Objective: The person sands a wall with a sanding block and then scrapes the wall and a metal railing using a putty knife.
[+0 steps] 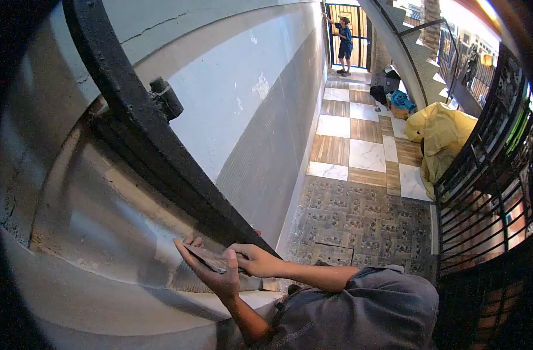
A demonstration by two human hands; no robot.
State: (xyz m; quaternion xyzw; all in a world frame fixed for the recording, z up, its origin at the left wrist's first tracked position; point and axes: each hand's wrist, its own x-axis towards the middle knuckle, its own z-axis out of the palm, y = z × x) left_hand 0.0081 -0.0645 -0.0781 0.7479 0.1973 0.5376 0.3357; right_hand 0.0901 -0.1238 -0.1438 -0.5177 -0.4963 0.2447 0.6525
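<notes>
A thin, worn grey-brown sheet (pixel 211 257), which looks like sandpaper, lies across the palm of my left hand (pixel 216 279). The fingers of that hand stretch out beneath it, and the thumb points up at its near edge. From the other side my right hand (pixel 252 261) grips the end of the sheet, fingers bent. Just beyond both hands runs a thick black metal bar (pixel 161 153), slanting from the upper left down to behind my right hand. A short black stub (pixel 167 99) sticks out from its side.
A grey and white wall (pixel 260 105) runs along the left. Patterned floor tiles (pixel 365 227) lie below, with wood-look and marble tiles farther off. A yellow cover (pixel 441 131) and black railings (pixel 482 198) stand right. Another person (pixel 343 44) stands at the far gate.
</notes>
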